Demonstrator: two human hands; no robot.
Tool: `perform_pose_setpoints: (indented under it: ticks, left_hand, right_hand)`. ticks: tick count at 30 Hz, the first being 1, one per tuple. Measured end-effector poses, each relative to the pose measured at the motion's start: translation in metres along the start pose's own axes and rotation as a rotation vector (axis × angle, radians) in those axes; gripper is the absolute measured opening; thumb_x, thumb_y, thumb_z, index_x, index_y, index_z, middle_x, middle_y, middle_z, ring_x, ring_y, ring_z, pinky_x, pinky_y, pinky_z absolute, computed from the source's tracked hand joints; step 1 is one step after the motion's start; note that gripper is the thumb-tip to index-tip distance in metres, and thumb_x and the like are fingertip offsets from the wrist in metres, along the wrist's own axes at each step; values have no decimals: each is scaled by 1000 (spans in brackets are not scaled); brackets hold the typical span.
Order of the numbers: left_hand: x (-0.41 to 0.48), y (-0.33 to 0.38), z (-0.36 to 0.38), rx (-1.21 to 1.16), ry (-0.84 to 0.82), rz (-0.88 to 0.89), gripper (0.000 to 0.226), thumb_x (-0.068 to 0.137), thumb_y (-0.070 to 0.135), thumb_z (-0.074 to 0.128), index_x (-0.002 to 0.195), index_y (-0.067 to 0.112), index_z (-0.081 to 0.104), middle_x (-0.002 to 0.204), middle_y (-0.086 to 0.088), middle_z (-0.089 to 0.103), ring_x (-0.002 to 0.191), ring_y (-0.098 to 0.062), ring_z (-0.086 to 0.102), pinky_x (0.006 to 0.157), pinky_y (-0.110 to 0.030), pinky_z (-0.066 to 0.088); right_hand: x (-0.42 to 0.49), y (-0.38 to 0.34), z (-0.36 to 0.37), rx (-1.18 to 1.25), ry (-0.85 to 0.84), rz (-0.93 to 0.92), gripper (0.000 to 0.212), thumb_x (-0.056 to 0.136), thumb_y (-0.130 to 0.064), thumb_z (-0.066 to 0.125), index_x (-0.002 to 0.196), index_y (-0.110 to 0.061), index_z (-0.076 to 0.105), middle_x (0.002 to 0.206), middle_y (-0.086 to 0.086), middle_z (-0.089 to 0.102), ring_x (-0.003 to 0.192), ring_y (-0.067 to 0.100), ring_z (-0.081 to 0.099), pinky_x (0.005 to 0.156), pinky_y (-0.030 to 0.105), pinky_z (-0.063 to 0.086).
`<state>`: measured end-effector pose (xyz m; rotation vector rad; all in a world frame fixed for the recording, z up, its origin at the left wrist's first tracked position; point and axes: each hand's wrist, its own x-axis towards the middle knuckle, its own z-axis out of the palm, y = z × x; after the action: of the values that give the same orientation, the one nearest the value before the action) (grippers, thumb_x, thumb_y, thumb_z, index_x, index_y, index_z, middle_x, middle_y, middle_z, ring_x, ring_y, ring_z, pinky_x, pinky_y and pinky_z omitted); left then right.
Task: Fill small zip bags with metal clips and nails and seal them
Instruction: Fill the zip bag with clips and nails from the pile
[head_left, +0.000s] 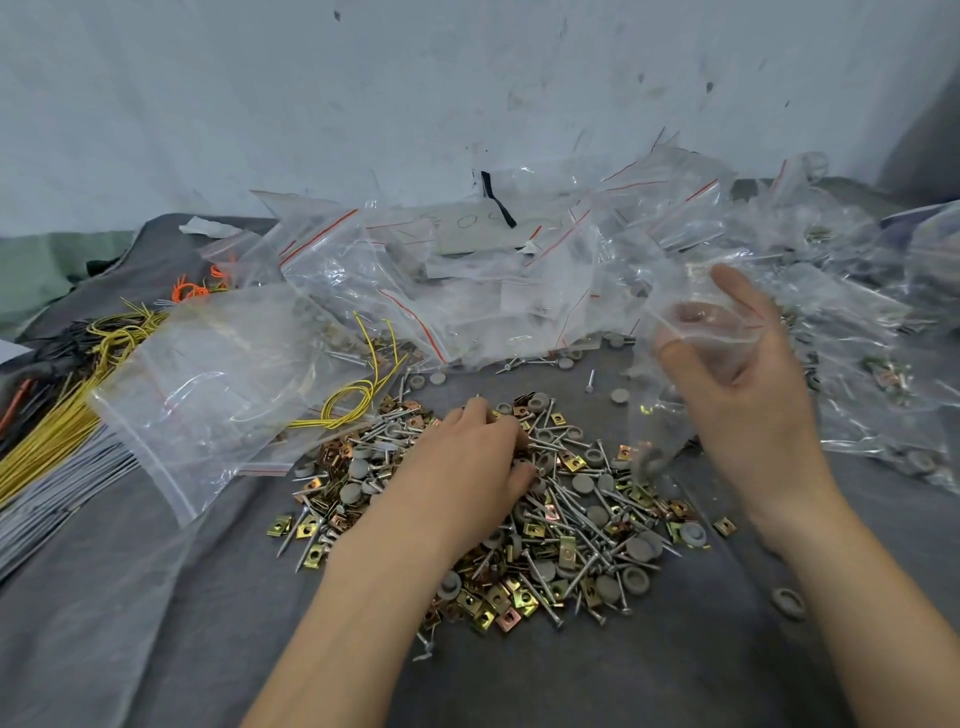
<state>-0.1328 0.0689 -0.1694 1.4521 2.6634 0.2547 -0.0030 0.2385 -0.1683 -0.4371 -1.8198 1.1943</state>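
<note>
Left hand (467, 457) has its fingers curled into the clip-and-nail pile (571, 519), can't tell if it's grabbed anything. Right hand (743, 374), at 2 o'clock from the pile, pinches a small clear zip bag (691, 322).

Your grey-clothed bench (675, 675) carries a near pile of brass metal clips, silver nails and grey round caps (571, 519), a far heap of clear red-striped zip bags (467, 291), and yellow wires (62, 431) at left.

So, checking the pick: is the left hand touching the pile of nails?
Touching: the head view shows the left hand pressed into the pile.
</note>
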Motion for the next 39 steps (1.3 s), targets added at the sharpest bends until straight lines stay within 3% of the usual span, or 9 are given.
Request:
perform_pose_setpoints:
  ticks: [4,7,10,12,16,21,26,33,39]
  left_hand:
    - [0,-2,-2,-43,-14,7,29,101,38,48,128,28,54,126,1,50,120,-19,46,98,-33,37]
    - [-1,-4,-3,-58,-24,23,30,101,35,48,129,30,54,127,2,50,122,-17,46,101,-33,38]
    - [-2,-6,-4,-69,-41,45,30,101,34,49,130,30,54,127,3,51,123,-16,46,104,-33,38]
    - [-2,-8,-6,-91,-43,54,26,101,34,50,125,30,57,125,5,53,120,-14,48,103,-32,39]
    - [-4,-11,-7,-127,-18,73,19,100,33,52,117,29,60,118,9,55,113,-11,51,98,-33,43]
    - [-6,-16,-5,-201,56,58,13,100,37,53,110,31,57,99,16,59,93,-7,55,79,-28,45]
    - [-8,-19,-7,-244,87,45,12,99,39,54,109,33,55,92,14,65,86,-8,59,79,-36,52]
    - [-9,-23,-8,-268,129,20,17,98,44,54,110,33,55,88,13,63,81,-8,59,76,-34,52]
    - [-11,-30,-9,-260,176,17,13,97,39,56,110,37,56,95,14,69,88,-8,62,81,-36,52]
  right_hand:
    - [-4,-1,-2,-267,-25,-110,64,90,-39,64,146,-42,35,121,-24,63,119,-15,50,88,-3,33]
    - [-5,-2,-1,-374,-65,-77,69,85,-50,57,147,-46,27,127,-24,58,122,0,53,103,33,46]
    - [-13,-4,8,-518,-173,-125,73,83,-56,47,150,-43,22,126,-27,56,116,5,53,104,44,44]
    - [-15,-3,12,-560,-210,-142,73,83,-58,44,150,-42,21,137,-17,55,121,11,53,105,42,42]
    - [-14,-3,16,-543,-219,-121,73,83,-61,43,150,-42,21,142,-19,51,120,7,50,102,41,43]
    - [-14,-2,24,-517,-221,-161,72,86,-48,53,151,-37,25,117,-40,45,111,-14,36,108,36,36]
    - [-17,-4,35,-510,-277,-197,77,85,-49,49,154,-27,25,128,-10,58,121,9,51,110,45,39]
    - [-17,1,43,-595,-323,-226,80,86,-44,59,156,-25,25,127,-10,57,120,5,47,107,27,29]
    - [-19,4,45,-603,-339,-246,80,88,-49,58,156,-29,22,131,-11,57,124,8,48,109,27,27]
